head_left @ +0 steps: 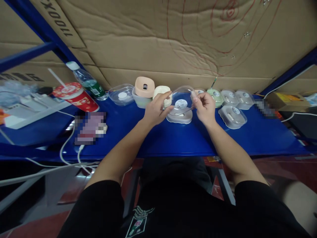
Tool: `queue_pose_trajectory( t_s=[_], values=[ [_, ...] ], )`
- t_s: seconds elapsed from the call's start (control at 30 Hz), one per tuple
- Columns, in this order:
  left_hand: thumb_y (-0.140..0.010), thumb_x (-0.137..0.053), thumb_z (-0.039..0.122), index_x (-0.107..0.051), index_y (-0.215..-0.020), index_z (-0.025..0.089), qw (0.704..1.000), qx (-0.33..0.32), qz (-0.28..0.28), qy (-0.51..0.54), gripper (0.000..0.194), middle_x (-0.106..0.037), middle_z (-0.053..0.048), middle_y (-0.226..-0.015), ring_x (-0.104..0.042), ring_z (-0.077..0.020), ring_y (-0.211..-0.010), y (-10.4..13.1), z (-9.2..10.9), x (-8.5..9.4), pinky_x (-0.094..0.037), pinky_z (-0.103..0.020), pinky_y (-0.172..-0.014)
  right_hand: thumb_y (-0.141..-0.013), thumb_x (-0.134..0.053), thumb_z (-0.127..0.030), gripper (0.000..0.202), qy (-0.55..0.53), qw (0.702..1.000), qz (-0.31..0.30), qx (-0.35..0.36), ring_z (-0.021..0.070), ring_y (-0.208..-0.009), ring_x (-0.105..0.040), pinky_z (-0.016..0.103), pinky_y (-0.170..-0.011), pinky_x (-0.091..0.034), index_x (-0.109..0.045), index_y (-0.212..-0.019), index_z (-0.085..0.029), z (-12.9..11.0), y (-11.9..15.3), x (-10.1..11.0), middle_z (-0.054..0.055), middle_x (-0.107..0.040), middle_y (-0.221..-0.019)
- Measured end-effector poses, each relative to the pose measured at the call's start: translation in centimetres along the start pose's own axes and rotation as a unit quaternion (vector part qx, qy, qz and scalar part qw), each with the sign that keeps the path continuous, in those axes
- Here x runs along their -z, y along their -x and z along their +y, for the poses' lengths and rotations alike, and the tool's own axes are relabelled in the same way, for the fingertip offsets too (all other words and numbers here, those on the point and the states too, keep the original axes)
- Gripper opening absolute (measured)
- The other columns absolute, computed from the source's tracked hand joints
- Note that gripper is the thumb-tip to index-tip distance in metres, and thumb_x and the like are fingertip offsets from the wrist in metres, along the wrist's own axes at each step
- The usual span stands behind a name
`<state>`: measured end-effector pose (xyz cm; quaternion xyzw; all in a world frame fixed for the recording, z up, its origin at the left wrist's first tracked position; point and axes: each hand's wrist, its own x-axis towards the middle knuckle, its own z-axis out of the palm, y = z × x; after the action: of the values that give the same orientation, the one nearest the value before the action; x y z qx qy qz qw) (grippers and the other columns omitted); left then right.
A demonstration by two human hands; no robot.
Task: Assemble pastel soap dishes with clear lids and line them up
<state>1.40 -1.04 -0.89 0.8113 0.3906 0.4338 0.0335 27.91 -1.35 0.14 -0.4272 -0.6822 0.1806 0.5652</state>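
Note:
A clear plastic lid (187, 94) with a round white label is raised and tilted above a whitish box (179, 117) on the blue table. My right hand (206, 107) pinches the lid at its right edge. My left hand (158, 108) is at the lid's left side, its thumb and fingers apart; whether it touches the lid is hard to tell. Just behind my left hand stands a cream container (161, 90), partly hidden by the fingers. Left of it, a peach container (144, 87) rests on a translucent one.
Several lidded boxes, including a green one (216, 96), stand at the back right. A lidded box (232, 116) sits nearer. At left are a clear lid (121, 94), a water bottle (89, 82), a red cup (78, 97), a power strip (34, 110) and cables. Cardboard stands behind.

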Motion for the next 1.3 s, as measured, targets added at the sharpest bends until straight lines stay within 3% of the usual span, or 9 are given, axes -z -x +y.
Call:
queue_pose_trajectory(
  t_s=[0.13, 0.3, 0.4, 0.6, 0.7, 0.83, 0.9, 0.97, 1.3],
  values=[
    [-0.075, -0.081, 0.088, -0.037, -0.170, 0.023, 0.998, 0.017, -0.049, 0.020, 0.123, -0.060, -0.019, -0.154, -0.071, -0.0319, -0.117, 0.5, 0.5, -1.5, -0.063, -0.042, -0.091, -0.100, -0.061, -0.077, 0.057, 0.014, 0.994, 0.022, -0.106, 0.0149, -0.050, -0.054, 0.030, -0.051, -0.047, -0.049, -0.073, -0.027, -0.2, -0.4, -0.4, -0.003, -0.054, -0.058],
    [-0.075, -0.093, 0.069, -0.040, -0.168, 0.022, 0.993, 0.037, -0.111, 0.030, 0.116, -0.051, -0.020, -0.161, -0.061, -0.0383, -0.139, 0.4, 0.4, -1.8, -0.059, -0.050, -0.111, -0.102, -0.062, -0.061, 0.053, 0.015, 0.942, -0.169, -0.290, 0.0133, -0.040, -0.049, 0.027, -0.040, -0.040, -0.056, -0.065, -0.024, -0.3, -1.8, 1.5, -0.001, -0.056, -0.049],
    [-0.078, -0.090, 0.063, -0.045, -0.166, 0.021, 0.982, 0.027, -0.184, 0.044, 0.107, -0.052, -0.019, -0.162, -0.058, -0.0383, -0.146, 0.2, -0.4, -1.3, -0.053, -0.052, -0.121, -0.103, -0.061, -0.057, 0.054, 0.033, 0.900, -0.279, -0.332, 0.0125, -0.038, -0.050, 0.026, -0.039, -0.040, -0.059, -0.061, -0.022, -0.4, -2.4, 2.7, 0.001, -0.059, -0.048],
    [-0.083, -0.082, 0.056, -0.052, -0.165, 0.028, 0.960, 0.037, -0.271, 0.054, 0.091, -0.051, -0.015, -0.168, -0.064, -0.0360, -0.139, 0.3, -1.6, -1.5, -0.057, -0.052, -0.114, -0.100, -0.061, -0.073, 0.065, 0.144, 0.852, -0.396, -0.311, 0.0127, -0.041, -0.053, 0.028, -0.046, -0.044, -0.061, -0.060, -0.022, -0.2, -2.3, 3.2, 0.003, -0.062, -0.052],
    [-0.082, -0.082, 0.057, -0.051, -0.166, 0.030, 0.959, 0.045, -0.273, 0.062, 0.093, -0.052, -0.015, -0.166, -0.064, -0.0368, -0.139, 0.3, -1.8, -1.7, -0.059, -0.052, -0.112, -0.090, -0.071, -0.079, 0.062, 0.202, 0.857, -0.399, -0.255, 0.0179, -0.055, -0.063, 0.032, -0.055, -0.051, -0.064, -0.067, -0.023, 0.4, -2.3, 3.2, 0.005, -0.068, -0.062],
    [-0.082, -0.081, 0.063, -0.050, -0.167, 0.028, 0.955, 0.047, -0.287, 0.058, 0.097, -0.058, -0.016, -0.162, -0.061, -0.0392, -0.144, 0.1, -1.9, -1.7, -0.055, -0.056, -0.116, -0.074, -0.087, -0.074, 0.069, 0.230, 0.920, -0.302, -0.100, 0.0344, -0.105, -0.075, 0.047, -0.090, -0.062, -0.077, -0.115, -0.020, 1.4, -2.1, 3.2, 0.014, -0.080, -0.116],
    [-0.080, -0.082, 0.070, -0.049, -0.168, 0.026, 0.950, 0.064, -0.301, 0.047, 0.104, -0.059, -0.017, -0.161, -0.060, -0.0407, -0.145, 0.0, -2.0, -1.7, -0.051, -0.058, -0.120, -0.070, -0.090, -0.071, 0.092, 0.193, 0.926, -0.320, -0.058, 0.0407, -0.128, -0.069, 0.055, -0.107, -0.058, -0.068, -0.145, -0.020, 1.9, -2.0, 3.1, 0.018, -0.071, -0.145],
    [-0.077, -0.082, 0.075, -0.048, -0.168, 0.025, 0.945, 0.079, -0.315, 0.039, 0.110, -0.059, -0.019, -0.161, -0.058, -0.0418, -0.146, 0.1, -2.0, -1.8, -0.048, -0.059, -0.122, -0.068, -0.093, -0.067, 0.106, 0.170, 0.911, -0.372, -0.046, 0.0442, -0.141, -0.062, 0.061, -0.118, -0.051, -0.059, -0.157, -0.022, 2.2, -1.8, 3.0, 0.018, -0.063, -0.158],
    [-0.080, -0.078, 0.072, -0.050, -0.166, 0.024, 0.956, 0.035, -0.288, 0.041, 0.102, -0.057, -0.016, -0.163, -0.057, -0.0393, -0.147, 0.4, -1.3, -2.2, -0.048, -0.053, -0.124, -0.060, -0.101, -0.053, 0.117, 0.165, 0.889, -0.418, -0.089, 0.0453, -0.133, -0.067, 0.062, -0.115, -0.055, -0.050, -0.160, -0.018, 2.7, -1.6, 3.5, 0.021, -0.065, -0.151]
  ],
)
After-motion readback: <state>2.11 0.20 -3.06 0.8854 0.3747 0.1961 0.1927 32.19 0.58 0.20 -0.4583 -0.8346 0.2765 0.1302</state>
